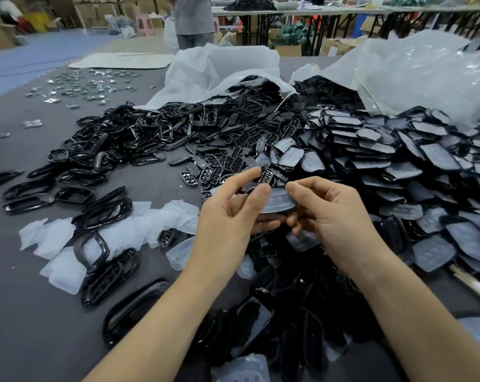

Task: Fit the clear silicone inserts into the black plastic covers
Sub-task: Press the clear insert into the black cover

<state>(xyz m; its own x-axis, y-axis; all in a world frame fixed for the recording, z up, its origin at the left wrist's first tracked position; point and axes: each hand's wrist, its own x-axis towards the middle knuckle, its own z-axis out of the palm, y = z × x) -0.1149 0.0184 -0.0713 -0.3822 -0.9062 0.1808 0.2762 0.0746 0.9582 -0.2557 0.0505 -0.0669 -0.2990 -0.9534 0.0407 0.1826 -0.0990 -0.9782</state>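
Close in, my left hand (227, 213) and right hand (335, 216) pinch one clear silicone insert (278, 201); floppy, it may seat crooked.

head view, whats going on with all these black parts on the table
A person is assembling small parts. Their left grip and right grip pinch the two ends of one clear silicone insert above the grey table. Loose black covers are heaped ahead, spare inserts lie to the left, and covers with inserts already fitted are stacked on the right.
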